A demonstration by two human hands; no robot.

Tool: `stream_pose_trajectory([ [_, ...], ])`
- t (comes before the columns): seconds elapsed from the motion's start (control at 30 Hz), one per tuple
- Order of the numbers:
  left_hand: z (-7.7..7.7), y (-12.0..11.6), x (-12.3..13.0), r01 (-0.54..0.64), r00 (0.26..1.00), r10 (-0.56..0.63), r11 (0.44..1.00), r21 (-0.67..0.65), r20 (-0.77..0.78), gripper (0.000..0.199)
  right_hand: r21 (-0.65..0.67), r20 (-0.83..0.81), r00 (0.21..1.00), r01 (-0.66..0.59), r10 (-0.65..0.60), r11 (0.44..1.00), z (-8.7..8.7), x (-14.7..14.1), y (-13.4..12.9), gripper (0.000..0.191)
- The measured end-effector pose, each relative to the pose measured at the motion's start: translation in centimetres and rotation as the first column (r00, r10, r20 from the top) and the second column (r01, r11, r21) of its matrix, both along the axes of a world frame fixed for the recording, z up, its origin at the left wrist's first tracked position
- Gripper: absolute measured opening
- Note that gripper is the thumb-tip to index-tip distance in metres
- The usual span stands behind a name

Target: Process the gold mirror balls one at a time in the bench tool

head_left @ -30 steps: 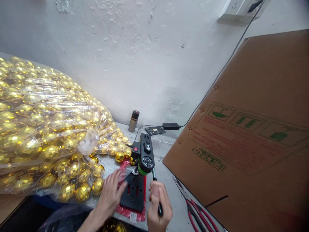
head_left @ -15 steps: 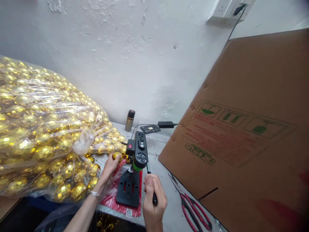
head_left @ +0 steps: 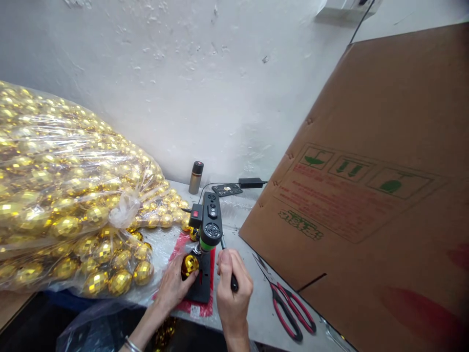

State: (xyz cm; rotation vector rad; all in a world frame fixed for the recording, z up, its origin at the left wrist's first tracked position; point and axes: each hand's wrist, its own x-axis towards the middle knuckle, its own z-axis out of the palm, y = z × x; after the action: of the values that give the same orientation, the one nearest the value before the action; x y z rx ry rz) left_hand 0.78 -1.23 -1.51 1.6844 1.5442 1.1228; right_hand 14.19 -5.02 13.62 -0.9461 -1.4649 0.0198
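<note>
Ball (head_left: pixel 190 264) sits pinched in my left hand (head_left: pixel 173 285) under the small drill (head_left: pixel 210 223), right hand (head_left: pixel 233 288) clamped on its lever (head_left: pixel 227 266), drilling seemingly not begun.

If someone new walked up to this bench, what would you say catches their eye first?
First the big clear bag of gold faceted balls, heaped on the left. Then the small bench drill at the centre: the left hand holds one gold ball under it, and the right hand grips its lever. A large cardboard sheet leans at right.

Small workshop, bench drill (head_left: pixel 209 227), bagged gold balls (head_left: pixel 66 195)
</note>
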Motion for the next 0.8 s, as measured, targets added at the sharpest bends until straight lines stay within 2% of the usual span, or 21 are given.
stream_pose_trajectory([
  [0.1, -0.5, 0.0, 0.4, 0.023, 0.999, -0.018, 0.993, 0.116, -0.044, 0.047, -0.003, -0.009, 1.000, -0.011, 0.010, 1.000, -0.4, 0.0, 0.0, 0.031],
  [0.2, -0.8, 0.0, 0.5, 0.038, 0.998, -0.028, 0.984, 0.174, -0.059, 0.047, -0.009, -0.010, 1.000, -0.023, 0.023, 1.000, -0.6, 0.1, -0.1, 0.030],
  [0.5, -0.2, 0.3, -0.1, 0.211, 0.971, -0.185, 0.960, 0.183, -0.151, 0.050, -0.019, -0.011, 0.998, -0.054, 0.054, 0.998, -0.8, 0.1, -0.3, 0.028],
  [0.63, 0.0, 0.6, 0.1, 0.227, 0.965, -0.207, 0.966, 0.122, -0.159, 0.051, -0.020, -0.012, 0.998, -0.061, 0.061, 0.998, -0.8, 0.2, -0.4, 0.027],
  [0.8, -1.2, 0.5, 0.9, 0.147, 0.983, -0.130, 0.981, 0.130, -0.126, 0.047, -0.021, 0.013, 0.998, -0.067, 0.067, 0.998, -0.9, 0.4, -0.4, 0.027],
])
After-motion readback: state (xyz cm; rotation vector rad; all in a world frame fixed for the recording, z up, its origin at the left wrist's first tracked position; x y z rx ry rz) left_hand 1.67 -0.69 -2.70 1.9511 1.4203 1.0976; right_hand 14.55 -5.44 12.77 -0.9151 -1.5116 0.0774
